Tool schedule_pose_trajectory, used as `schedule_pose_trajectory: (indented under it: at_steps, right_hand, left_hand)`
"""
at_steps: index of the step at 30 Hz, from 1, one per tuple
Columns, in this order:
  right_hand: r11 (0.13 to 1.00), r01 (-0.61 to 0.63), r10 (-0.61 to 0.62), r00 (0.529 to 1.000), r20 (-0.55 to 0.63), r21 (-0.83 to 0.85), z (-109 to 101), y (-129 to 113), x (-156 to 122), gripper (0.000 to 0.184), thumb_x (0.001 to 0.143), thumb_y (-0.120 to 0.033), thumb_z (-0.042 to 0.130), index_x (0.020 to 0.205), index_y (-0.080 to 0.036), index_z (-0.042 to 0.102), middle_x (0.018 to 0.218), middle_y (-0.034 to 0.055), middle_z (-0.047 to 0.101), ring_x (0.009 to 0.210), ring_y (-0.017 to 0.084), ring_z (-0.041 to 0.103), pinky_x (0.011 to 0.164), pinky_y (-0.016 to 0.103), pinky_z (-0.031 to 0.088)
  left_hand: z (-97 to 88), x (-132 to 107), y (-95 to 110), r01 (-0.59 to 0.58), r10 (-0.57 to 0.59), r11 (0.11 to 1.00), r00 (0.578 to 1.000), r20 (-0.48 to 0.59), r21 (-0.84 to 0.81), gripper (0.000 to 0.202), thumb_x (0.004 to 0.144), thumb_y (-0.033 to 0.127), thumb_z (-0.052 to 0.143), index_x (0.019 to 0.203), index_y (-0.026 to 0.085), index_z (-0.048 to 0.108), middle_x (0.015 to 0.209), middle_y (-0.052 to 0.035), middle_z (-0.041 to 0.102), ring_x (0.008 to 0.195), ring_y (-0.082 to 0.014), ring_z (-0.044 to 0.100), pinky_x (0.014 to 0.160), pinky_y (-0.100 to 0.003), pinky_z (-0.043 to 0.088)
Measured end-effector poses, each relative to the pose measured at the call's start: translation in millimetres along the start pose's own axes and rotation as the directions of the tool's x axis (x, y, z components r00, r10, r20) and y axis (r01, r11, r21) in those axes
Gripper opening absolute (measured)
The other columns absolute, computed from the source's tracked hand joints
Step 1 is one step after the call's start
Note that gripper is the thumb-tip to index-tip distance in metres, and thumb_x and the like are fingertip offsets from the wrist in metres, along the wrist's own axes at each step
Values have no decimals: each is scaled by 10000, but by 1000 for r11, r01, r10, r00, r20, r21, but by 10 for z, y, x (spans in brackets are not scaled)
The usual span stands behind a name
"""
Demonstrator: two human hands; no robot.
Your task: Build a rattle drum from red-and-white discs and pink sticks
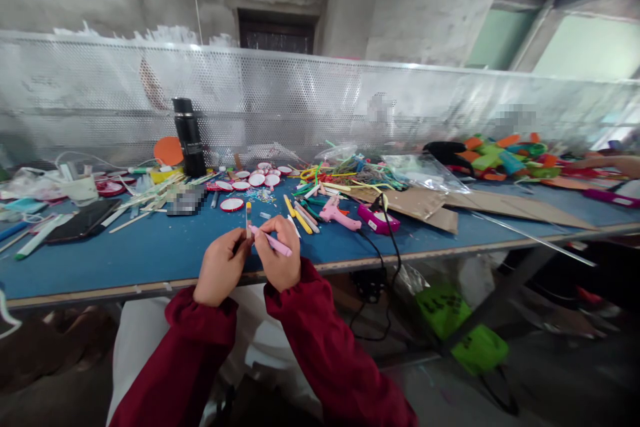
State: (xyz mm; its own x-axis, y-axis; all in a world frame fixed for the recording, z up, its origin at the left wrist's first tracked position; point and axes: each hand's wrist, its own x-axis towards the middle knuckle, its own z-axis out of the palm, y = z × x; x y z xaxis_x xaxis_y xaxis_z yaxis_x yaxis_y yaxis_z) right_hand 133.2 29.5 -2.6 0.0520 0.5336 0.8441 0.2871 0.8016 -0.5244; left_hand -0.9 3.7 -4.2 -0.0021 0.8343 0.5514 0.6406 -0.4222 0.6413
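Near the front edge of the blue table, my left hand pinches a narrow, pale stick upright, its upper end coloured yellow and orange-brown. My right hand is closed on a pink marker, held like a pen with its front end against or very near the stick. Just beyond my right hand lie several yellow and grey-pink markers. A pink glue gun rests to their right. Round white caps with red rims lie behind my hands.
A black bottle stands at the back left, with a dark phone and thin wooden sticks nearby. Right of the glue gun are a magenta box, dangling black cables and cardboard. A perforated metal screen runs behind.
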Motion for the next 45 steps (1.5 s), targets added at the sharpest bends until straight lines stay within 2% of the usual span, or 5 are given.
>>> schedule_pose_trajectory:
  at_steps: [18,28,32,45]
  right_hand:
    - [998,-55,55,998,-6,39,7,-2,-16,160,850,-202,580,709,-213,505,709,-10,569,737,161,536,722,312,416]
    - [999,-37,37,999,-26,8,8,-1,-14,154,863,-227,570,719,-213,518,711,-6,579,729,162,541,713,314,420]
    - [1000,-17,17,999,-36,4,11,0,-4,158,879,-252,576,734,-213,528,714,-4,588,728,161,545,717,315,424]
    - [1000,-14,14,1000,-15,-14,17,16,-4,153,841,-213,599,712,-219,517,705,-6,590,743,170,548,721,318,424]
  left_hand:
    - [15,5,-6,5,-5,1000,1000,2,1,276,935,384,449,823,190,610,807,-25,664,738,-171,556,680,-273,384]
    - [6,3,21,23,-23,1000,1000,-11,-15,254,930,361,447,863,190,623,773,-11,639,714,-165,532,668,-267,379]
    - [6,4,3,12,-12,1000,1000,2,-25,246,926,346,452,813,187,601,762,-12,626,716,-165,529,672,-270,378]
    - [7,11,-13,16,-16,1000,1000,6,-19,265,936,379,447,833,191,605,768,-12,637,718,-167,537,674,-275,378]
